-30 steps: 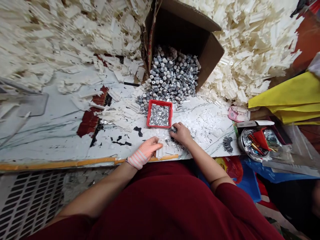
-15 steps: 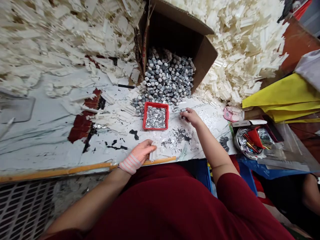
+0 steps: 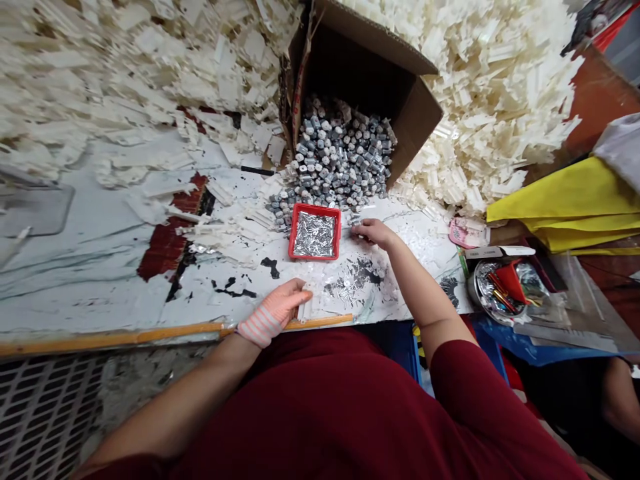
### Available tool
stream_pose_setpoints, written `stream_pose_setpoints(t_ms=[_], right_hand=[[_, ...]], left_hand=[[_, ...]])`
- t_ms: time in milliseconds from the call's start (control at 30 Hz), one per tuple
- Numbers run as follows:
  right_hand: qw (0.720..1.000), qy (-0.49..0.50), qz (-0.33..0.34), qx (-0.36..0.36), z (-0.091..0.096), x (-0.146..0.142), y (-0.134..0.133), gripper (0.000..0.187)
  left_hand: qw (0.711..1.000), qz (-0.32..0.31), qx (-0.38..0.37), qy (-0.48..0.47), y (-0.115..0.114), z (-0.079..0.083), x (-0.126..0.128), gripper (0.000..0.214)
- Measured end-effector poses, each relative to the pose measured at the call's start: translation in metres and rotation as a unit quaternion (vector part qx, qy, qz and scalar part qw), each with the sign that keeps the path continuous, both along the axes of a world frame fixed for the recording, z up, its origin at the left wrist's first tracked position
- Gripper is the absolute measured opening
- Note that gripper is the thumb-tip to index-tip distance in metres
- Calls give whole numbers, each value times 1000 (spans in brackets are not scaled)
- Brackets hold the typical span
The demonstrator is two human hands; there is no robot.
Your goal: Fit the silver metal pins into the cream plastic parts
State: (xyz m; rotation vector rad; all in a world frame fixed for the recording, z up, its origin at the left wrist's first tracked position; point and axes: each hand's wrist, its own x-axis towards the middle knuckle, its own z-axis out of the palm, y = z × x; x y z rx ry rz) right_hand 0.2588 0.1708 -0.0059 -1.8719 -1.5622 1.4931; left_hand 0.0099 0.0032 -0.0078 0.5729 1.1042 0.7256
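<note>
My left hand [image 3: 284,303], in a striped pink glove, is closed on a white plastic piece [image 3: 307,304] at the near edge of the table. My right hand [image 3: 373,231] is stretched forward, fingers pinched on a small grey metal part [image 3: 356,222] just right of the red tray [image 3: 315,234] filled with silver pins. Behind the tray, grey cylindrical parts [image 3: 336,160] spill from a tipped cardboard box [image 3: 360,60]. A scatter of loose silver pins [image 3: 350,288] lies between my hands.
Heaps of white plastic pieces [image 3: 490,107] rise at the back right and back left [image 3: 125,73]. A round tin [image 3: 500,287] with red tools stands at the right. Yellow sheets [image 3: 575,207] lie beyond it. Another person's arm [image 3: 620,400] shows at the lower right.
My right hand left the pin scatter near the table's front and reached forward to the grey parts beside the red tray. My left hand stayed put with the white piece.
</note>
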Motion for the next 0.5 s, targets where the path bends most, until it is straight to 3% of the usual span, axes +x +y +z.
stream_pose_setpoints(t_ms=[100,200,300,500], right_hand=[[960,-253,75,92,4,-15,13,31],[922,-351,121,109,6,-29,25,41],[925,-346,106,119,7,-35,32,42],[957,-231,49,167,12,-12,30,20]], left_hand=[[1000,-1,16,7,-2,-8,-2,33],[1000,-1,21,7,-3,-14,-2,33],[1000,11,10,8,-3,-16,-3,33],[1000,20,1,8,-2,-14,-3,33]])
